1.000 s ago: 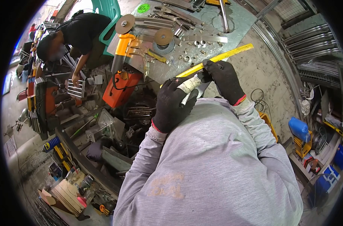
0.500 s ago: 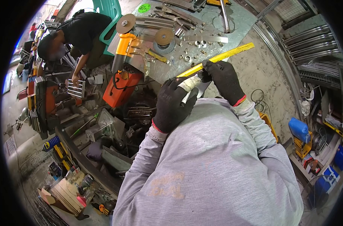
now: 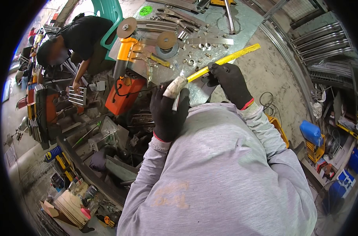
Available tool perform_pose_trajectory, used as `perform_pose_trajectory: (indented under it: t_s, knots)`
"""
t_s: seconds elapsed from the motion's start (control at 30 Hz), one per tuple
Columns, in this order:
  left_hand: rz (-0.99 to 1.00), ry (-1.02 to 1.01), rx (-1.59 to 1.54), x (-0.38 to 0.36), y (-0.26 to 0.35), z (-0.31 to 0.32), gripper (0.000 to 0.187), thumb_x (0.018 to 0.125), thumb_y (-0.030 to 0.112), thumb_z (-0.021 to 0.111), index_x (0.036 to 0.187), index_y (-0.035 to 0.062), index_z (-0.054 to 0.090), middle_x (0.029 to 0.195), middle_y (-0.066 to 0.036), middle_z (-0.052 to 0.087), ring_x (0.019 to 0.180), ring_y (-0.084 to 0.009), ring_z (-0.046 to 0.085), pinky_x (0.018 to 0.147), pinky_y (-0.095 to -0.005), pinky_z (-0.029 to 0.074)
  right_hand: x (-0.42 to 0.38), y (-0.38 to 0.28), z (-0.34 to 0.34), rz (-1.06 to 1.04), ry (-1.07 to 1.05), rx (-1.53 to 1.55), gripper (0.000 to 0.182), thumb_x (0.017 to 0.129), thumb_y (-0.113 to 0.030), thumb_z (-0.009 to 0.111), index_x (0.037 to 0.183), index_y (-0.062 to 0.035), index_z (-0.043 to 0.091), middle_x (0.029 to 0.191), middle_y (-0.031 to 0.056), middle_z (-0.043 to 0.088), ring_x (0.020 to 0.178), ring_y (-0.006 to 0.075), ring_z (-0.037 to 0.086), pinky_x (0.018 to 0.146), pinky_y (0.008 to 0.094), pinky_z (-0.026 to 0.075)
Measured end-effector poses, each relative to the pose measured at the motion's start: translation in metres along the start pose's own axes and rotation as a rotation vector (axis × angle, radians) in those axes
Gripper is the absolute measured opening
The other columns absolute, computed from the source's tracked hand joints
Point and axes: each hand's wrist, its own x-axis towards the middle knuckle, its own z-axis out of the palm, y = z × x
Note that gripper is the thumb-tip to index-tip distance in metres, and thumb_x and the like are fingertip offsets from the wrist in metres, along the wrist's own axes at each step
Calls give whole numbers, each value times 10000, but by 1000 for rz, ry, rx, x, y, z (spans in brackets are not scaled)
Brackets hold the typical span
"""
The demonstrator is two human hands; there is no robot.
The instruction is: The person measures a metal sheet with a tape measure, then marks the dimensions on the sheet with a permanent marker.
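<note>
My left hand [image 3: 169,114], in a black glove, is closed round a short metal piece wrapped in whitish tape [image 3: 175,87]. A long yellow bar [image 3: 238,54] runs up to the right from beside that wrapped end. The fingers of my right hand [image 3: 231,83], also gloved in black, are pinched on the yellow bar near its lower part. Whether the bar touches the wrapped piece I cannot tell. Just beyond my hands, small metal rings [image 3: 192,62] and a yellow-handled tool [image 3: 160,60] lie on the metal table [image 3: 247,19].
An orange grinder [image 3: 125,53] with a disc stands at the table's left, above a red box [image 3: 122,96]. Another person [image 3: 82,37] bends at the upper left, one hand on a small metal grille [image 3: 77,95]. Metal tubes [image 3: 322,41] are stacked at the right.
My left hand has moved left and slightly down with the wrapped piece. More of the yellow bar's lower end shows between my hands. My right hand has shifted slightly left.
</note>
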Motion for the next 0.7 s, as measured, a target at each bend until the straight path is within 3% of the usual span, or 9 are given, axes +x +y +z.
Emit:
perform_pose_trajectory:
  t_s: [0.07,0.17,0.33,0.47,0.57,0.67,0.7]
  knots:
    - [31,-4,7,7,-8,3,417,852,12,835,1252,41,723,1150,-155,769,1028,-312,758,879,-389,599,0,-1,1,31,-3,30,319,1072,-223,641,1049,80,740,865,121,773,728,142,730,667,287,602]
    - [-105,-160,4,14,-4,3,470,849,61,850,1295,72,705,1186,-168,746,1122,-352,723,925,-420,578,0,0,-1,69,-13,56,336,1069,-244,641,1047,78,735,885,129,775,751,161,748,673,300,614]
    - [-168,-307,-27,5,-14,20,349,909,59,774,1254,52,726,1146,-194,748,1062,-376,738,883,-419,580,4,5,-8,171,-111,199,362,1065,-284,649,1099,69,721,945,141,779,784,189,763,688,301,616]
    - [-199,-153,-58,3,-29,28,283,932,7,728,1215,24,735,1151,-183,770,1051,-324,762,911,-400,591,4,7,-9,216,-99,288,359,1068,-278,646,1146,66,710,987,141,772,842,202,772,705,304,618]
    - [-363,85,-262,-5,-44,32,306,971,10,698,1276,21,706,1153,-117,770,1001,-212,745,864,-343,597,7,15,-14,200,-199,448,347,1059,-258,668,1191,61,702,1003,122,764,880,207,769,741,314,621]
    - [-483,148,-339,-12,-67,24,328,987,11,702,1315,22,693,1127,-79,755,964,-170,718,837,-322,588,5,18,-19,133,-176,356,278,1029,-182,674,1185,43,719,963,79,756,858,169,743,757,302,602]
    - [-492,195,-349,-15,-74,26,321,1000,-10,692,1319,23,697,1100,-51,739,939,-131,690,807,-293,573,8,27,-26,71,-163,132,255,1011,-149,664,1173,36,729,955,66,756,845,145,724,758,293,588]
